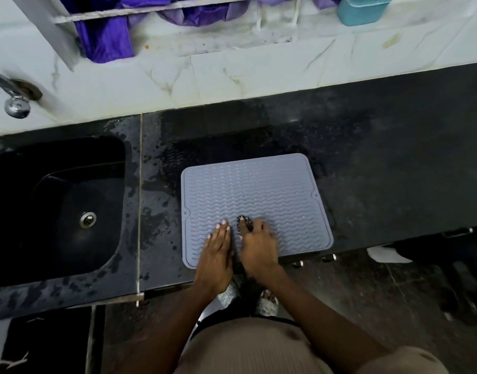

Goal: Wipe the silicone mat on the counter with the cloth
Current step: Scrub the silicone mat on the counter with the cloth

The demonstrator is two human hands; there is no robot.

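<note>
Black counter (367,163): left hand (217,255) flat on mat (256,190); right hand (256,247) grip pinches dark cloth (244,221).

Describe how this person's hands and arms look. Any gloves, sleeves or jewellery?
Both arms are bare to the bottom of the picture: no sleeves, gloves, watch or bracelets show. The left hand has short, pale nails on its fingers. The right hand is also ungloved. I can make out no rings, though the picture is somewhat soft.

Home kitchen: black stone counter (380,163), inset sink (56,206), wall tap (14,98), marble-look tiles (232,74)
</note>
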